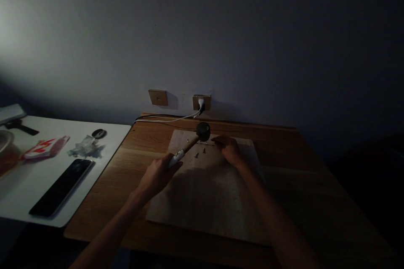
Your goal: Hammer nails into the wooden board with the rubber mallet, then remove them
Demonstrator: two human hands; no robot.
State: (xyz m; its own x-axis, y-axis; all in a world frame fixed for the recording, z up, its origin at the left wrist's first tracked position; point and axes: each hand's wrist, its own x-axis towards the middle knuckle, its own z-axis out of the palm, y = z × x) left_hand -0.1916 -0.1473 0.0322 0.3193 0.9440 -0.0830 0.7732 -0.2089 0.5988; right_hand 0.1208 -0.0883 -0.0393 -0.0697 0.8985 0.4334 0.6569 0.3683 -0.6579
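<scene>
My left hand [158, 174] is closed round the wooden handle of a hammer [194, 141], whose dark head hangs a little above the far part of a pale wooden board [205, 193]. My right hand [229, 149] rests on the board's far edge, fingers pinched near the hammer head; what they hold is too small to make out. Two small nails [200, 153] stand in the board just below the hammer head. The board lies on a brown wooden table [296, 185].
A white table [38, 176] adjoins on the left, carrying a black phone [61, 187], a red-and-white packet [46, 147], crumpled plastic [85, 148] and a small black disc [99, 133]. Two wall sockets [158, 97] sit behind; a white cable [170, 119] runs from the right one.
</scene>
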